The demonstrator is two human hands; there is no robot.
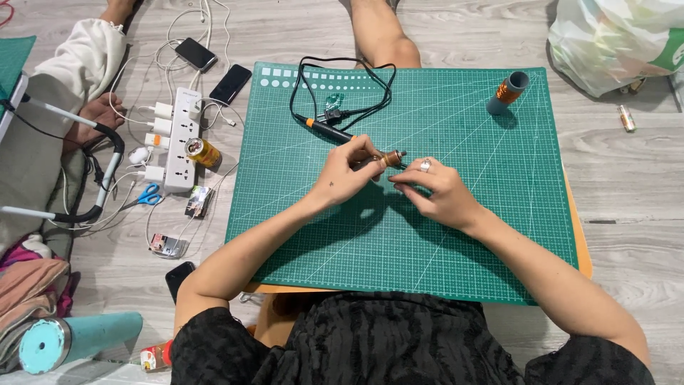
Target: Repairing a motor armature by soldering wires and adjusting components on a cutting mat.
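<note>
A: Both hands are up over the middle of the green cutting mat (pixel 456 235), which lies on the surface. The left hand (pixel 348 173) has its fingers curled round a small copper-coloured coil (pixel 391 157), pinching it from the left end.

B: And the right hand (pixel 436 190)?

A: Just beside the coil, on its right end. Fingers bent inward, thumb and fingertips pressed together near the coil's tip. There's a ring (pixel 425 165) on one finger. I can't tell whether it grips a wire or only touches the coil.

B: What's near them?

A: Just beyond the left hand lies a black tool with an orange collar (pixel 324 128), its black cord (pixel 342 85) looped farther away on the mat. Well beyond the right hand, near the mat's far corner, a spool of copper wire (pixel 509 91) lies tilted.

B: Off the mat?

A: Out past the left hand, on the floor, a white power strip (pixel 182 139) with chargers plugged in, two dark phones (pixel 212 68) beyond it, blue scissors (pixel 149 194) close by. Another person's hand (pixel 96 114) rests farther left. Far beyond the right hand, a plastic bag (pixel 620 43).
</note>
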